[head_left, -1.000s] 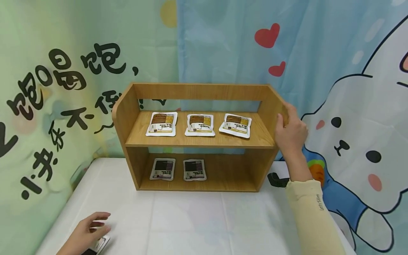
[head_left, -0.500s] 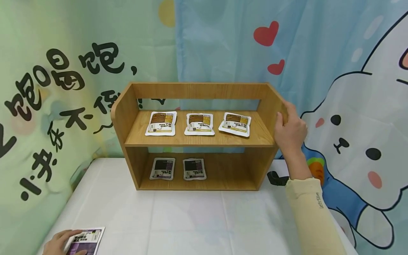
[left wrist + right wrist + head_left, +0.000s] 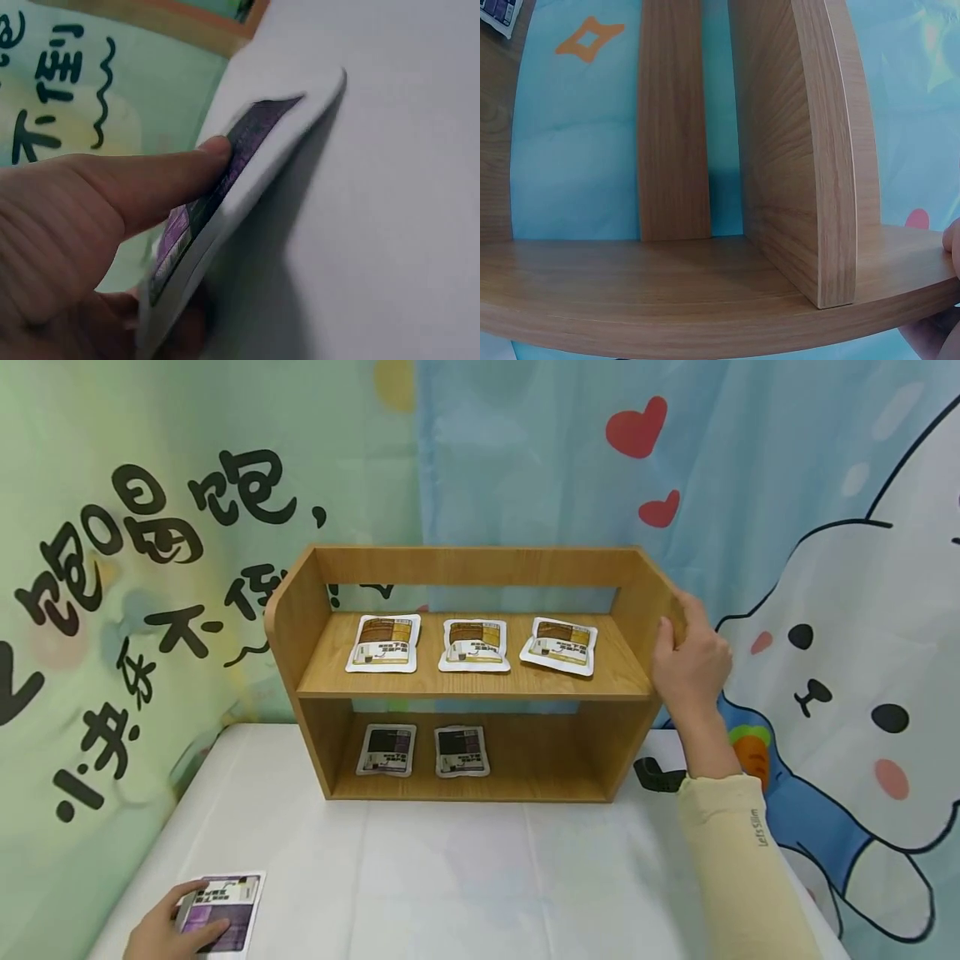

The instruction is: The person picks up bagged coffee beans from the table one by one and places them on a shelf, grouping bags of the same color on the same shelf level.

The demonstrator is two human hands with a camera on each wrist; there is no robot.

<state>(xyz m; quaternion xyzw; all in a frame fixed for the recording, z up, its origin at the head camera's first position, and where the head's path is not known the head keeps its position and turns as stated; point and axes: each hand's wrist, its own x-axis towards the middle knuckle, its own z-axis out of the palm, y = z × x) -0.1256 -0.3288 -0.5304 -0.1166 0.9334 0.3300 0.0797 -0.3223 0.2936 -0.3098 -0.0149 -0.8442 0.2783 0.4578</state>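
Note:
My left hand pinches a flat white pouch with a purple label at the front left of the table. In the left wrist view the thumb presses the label side, and the pouch stands tilted over the white surface, casting a shadow. My right hand grips the right side panel of a two-tier wooden shelf. Three brown-and-white pouches lie in a row on the upper tier, the right one slightly turned. Two dark-labelled pouches lie on the lower tier, left and middle.
Bare wood shows on the right part of the lower tier. A black object lies behind my right forearm. The white tablecloth spreads in front of the shelf. Printed curtains hang close behind and at both sides.
My left hand has moved toward the left and the near edge, then slightly back up and right with the purple pouch, now more fully visible. My right hand stays on the shelf.

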